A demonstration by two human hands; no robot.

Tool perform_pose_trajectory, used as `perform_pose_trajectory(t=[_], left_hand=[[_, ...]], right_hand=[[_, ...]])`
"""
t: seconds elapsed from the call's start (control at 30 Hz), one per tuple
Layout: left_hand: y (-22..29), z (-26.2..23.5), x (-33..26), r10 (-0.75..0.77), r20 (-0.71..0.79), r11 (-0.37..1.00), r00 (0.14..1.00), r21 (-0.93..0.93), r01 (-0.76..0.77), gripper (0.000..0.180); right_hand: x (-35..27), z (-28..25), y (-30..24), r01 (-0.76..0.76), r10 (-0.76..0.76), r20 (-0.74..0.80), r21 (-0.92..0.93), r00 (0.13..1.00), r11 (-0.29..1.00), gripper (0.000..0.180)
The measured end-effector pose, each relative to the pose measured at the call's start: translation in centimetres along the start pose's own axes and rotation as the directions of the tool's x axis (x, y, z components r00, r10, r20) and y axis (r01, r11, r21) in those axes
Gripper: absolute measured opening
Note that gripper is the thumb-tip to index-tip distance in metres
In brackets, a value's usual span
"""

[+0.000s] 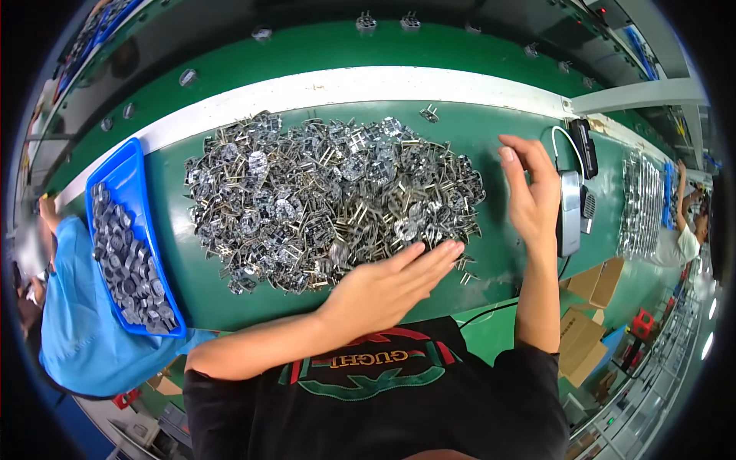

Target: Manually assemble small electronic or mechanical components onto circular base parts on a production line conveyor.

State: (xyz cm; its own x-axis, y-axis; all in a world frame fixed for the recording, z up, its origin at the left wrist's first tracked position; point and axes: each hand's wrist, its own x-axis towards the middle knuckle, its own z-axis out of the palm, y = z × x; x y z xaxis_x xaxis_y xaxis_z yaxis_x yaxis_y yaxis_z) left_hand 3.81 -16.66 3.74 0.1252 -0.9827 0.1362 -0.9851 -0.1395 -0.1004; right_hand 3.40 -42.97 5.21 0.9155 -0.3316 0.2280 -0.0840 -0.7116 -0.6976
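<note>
A wide heap of small round dark parts with metal pins (307, 199) covers the middle of the green table (502, 264). My left hand (387, 290) rests along the heap's near edge, its fingers stretched out and lying against the parts. Nothing shows in its grasp. To the right of the heap, my right hand (534, 192) is held up with its thumb and fingers apart and bent a little, holding nothing visible. A few loose pinned pieces (466, 272) lie just beyond my left fingertips. One stray part (429, 114) sits behind the heap.
At left stands a blue tray (146, 211) of dark round pieces, beside a person in blue (84, 314). A grey device (569, 215) and a black one (583, 146) lie at right. Behind the white rail (368, 84), a green belt (307, 50) carries scattered parts.
</note>
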Motion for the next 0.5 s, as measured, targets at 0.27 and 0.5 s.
perform_pose_trajectory(t=[0.27,0.5], left_hand=[[-3.2,1.1,1.7,-0.057,-0.08,0.998,0.995,-0.019,0.055,0.055],[-1.6,-3.8,-2.1,-0.243,-0.206,0.958,0.948,-0.204,0.201,0.052]], right_hand=[[6.0,4.2,-1.4,0.057,-0.051,0.149,-0.038,0.988,0.998,0.029],[1.9,0.8,-2.3,0.292,-0.291,0.031,-0.028,0.956,0.956,0.058]])
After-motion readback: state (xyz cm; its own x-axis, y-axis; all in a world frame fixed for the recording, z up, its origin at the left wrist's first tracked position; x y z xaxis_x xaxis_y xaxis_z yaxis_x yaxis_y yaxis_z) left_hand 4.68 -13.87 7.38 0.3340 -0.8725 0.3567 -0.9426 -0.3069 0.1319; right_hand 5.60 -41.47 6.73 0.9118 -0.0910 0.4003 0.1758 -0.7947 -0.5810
